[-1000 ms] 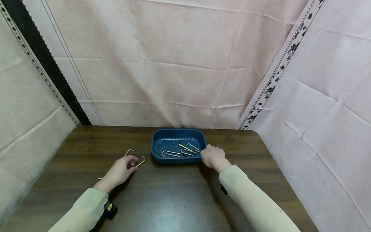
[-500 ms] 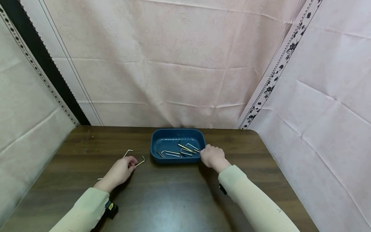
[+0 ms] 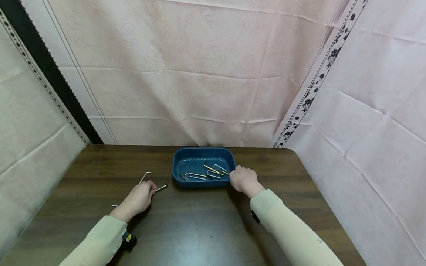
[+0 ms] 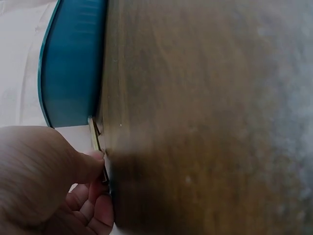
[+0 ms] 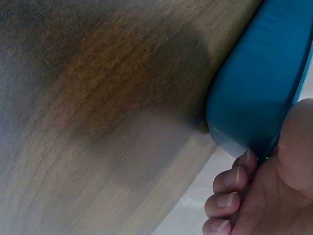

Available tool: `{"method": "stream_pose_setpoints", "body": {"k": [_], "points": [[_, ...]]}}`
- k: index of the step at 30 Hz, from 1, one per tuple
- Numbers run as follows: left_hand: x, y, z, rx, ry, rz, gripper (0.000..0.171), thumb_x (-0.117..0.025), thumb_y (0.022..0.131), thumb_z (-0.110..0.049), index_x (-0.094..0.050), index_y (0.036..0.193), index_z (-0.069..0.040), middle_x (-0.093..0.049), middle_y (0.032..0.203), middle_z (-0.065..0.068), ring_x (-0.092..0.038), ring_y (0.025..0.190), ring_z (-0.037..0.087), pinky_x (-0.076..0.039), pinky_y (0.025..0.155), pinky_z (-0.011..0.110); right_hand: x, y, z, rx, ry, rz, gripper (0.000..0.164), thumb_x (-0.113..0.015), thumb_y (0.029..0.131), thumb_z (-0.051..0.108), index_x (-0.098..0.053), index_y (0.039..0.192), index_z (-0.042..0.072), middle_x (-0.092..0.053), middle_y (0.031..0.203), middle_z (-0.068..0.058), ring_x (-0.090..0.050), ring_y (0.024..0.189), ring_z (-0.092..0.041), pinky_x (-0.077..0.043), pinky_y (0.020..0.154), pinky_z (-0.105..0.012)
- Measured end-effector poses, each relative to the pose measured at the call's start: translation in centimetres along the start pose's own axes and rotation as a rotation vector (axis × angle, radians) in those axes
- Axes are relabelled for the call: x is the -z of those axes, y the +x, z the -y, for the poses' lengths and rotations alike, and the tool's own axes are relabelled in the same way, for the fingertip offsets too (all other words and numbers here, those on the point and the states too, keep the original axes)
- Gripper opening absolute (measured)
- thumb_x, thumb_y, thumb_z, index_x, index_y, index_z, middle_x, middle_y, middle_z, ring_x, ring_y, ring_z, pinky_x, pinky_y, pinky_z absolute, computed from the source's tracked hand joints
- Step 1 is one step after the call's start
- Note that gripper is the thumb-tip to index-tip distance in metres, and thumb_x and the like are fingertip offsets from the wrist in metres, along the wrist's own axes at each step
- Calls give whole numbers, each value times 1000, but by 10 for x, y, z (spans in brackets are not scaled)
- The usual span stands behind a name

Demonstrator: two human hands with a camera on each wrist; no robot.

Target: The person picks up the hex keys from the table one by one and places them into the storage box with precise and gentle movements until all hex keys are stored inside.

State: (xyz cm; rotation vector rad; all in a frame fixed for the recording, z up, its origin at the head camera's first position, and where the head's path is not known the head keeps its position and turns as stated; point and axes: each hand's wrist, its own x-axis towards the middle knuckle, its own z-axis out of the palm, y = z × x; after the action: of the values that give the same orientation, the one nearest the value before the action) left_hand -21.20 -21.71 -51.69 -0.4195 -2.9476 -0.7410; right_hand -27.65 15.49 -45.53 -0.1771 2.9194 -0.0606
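My left hand [image 3: 138,197] pinches a brass-coloured L-shaped hex key [image 3: 161,187] between thumb and fingertips. Its bent end points toward the tray. In the left wrist view this hex key [image 4: 95,134] sticks out past the thumb, close to the table top. A blue plastic tray [image 3: 179,181] stands at the table's far side with several silver and brass hex keys [image 3: 196,174] lying in it. At the tray's right front corner my right hand [image 3: 244,180] grips the rim. The right wrist view shows curled fingers [image 5: 227,200] against the tray end, thumb side over the rim.
Another hex key [image 3: 145,177] lies on the brown wooden table [image 3: 199,221] just beyond my left hand. The end of one more hex key [image 3: 114,205] shows left of my left wrist. Pale cloth [image 3: 199,74] hangs behind and at both sides.
The left thumb and fingers have closed on the brass hex key, and its bent end has turned. My right hand stays on the tray, which has not moved.
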Motion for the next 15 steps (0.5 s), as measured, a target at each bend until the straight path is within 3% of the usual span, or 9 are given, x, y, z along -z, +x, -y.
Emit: {"method": "stream_pose_setpoints", "body": {"k": [15], "points": [[-2,-1,1,-22,-26,-68,5,-56,93,2,-59,90,-1,-57,87,7,-57,90,30,-44,83,48,0,1,1,0,-14,12,38,-34,103,34,-55,93,3,-51,79,-10,-52,68,-29,-44,65,-41]]}}
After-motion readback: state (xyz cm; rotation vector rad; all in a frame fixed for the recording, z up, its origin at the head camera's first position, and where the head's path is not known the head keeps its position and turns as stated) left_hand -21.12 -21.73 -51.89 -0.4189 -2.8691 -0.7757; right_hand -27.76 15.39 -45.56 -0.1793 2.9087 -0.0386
